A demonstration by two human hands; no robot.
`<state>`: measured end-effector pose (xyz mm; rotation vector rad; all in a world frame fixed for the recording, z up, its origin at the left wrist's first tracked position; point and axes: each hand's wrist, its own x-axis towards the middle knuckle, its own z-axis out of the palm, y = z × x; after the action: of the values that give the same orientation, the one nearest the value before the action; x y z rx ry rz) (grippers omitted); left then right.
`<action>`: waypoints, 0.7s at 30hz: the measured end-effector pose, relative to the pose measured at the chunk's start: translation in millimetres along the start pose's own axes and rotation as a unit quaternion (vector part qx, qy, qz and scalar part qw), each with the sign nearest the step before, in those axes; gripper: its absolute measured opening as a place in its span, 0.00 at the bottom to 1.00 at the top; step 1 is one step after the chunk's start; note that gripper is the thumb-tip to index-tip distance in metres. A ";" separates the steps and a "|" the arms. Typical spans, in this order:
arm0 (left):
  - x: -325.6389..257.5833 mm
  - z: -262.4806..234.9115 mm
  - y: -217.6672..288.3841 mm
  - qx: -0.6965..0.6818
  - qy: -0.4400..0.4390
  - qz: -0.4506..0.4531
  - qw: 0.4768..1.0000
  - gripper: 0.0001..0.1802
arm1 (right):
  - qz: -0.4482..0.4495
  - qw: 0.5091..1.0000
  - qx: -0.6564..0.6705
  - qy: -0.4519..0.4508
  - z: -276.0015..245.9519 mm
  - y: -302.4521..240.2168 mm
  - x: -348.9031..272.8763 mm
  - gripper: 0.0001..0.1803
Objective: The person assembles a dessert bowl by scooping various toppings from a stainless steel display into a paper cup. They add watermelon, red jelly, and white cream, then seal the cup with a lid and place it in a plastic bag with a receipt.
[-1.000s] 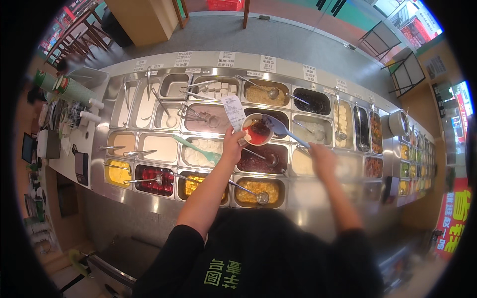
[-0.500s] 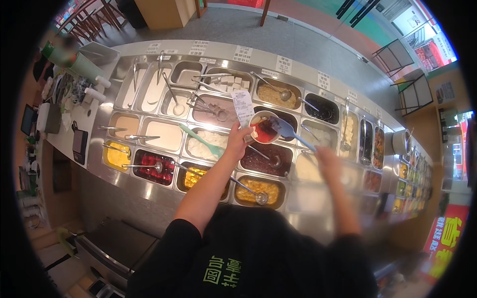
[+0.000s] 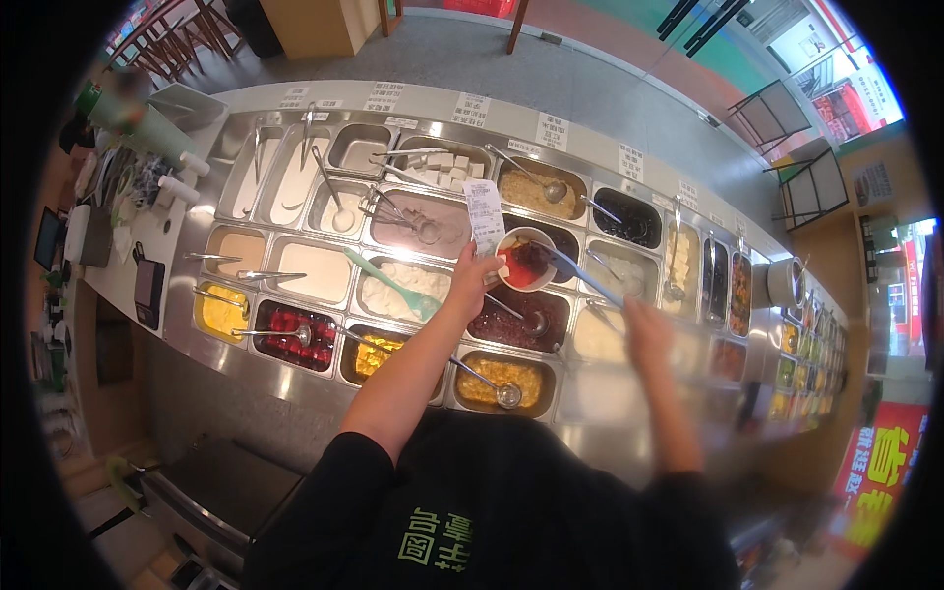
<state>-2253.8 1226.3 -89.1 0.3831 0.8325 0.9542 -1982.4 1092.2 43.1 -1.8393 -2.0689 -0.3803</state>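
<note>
A small round bowl point(image 3: 524, 259) with red and dark toppings sits just above the centre of the frame, held over the dark-filled tray point(image 3: 511, 315) of the steel counter point(image 3: 295, 388), probably so that drips fall back into the trays. The left hand point(image 3: 474, 285) grips its near rim, fingers curled narrow, and also pinches a white paper slip point(image 3: 484, 214) standing upright behind it. The right hand point(image 3: 644, 329), blurred at centre right, holds a long blue-handled spoon point(image 3: 580, 275) whose tip reaches into the bowl; how tightly its fingers close cannot be told. A yellow-filled tray point(image 3: 501, 379) with 1 ladle lies below.
</note>
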 end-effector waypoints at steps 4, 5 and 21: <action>-6.7 -0.3 11.6 -0.010 -0.055 0.019 0.998 0.35 | 0.170 0.980 0.106 -0.005 -5.2 6.6 9.2 0.10; -14.0 -0.6 15.4 -0.010 -0.067 0.023 0.997 0.36 | 0.174 0.979 0.107 -0.021 0.3 16.2 10.8 0.10; -111.7 -15.7 66.5 -0.107 -0.157 0.050 0.981 0.47 | -0.294 0.798 -0.303 -0.430 157.9 -36.5 146.8 0.13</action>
<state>-2337.7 1168.0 -7.1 0.3786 0.4222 1.0332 -2045.6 1286.0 -36.1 -1.8060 -3.5302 -0.4382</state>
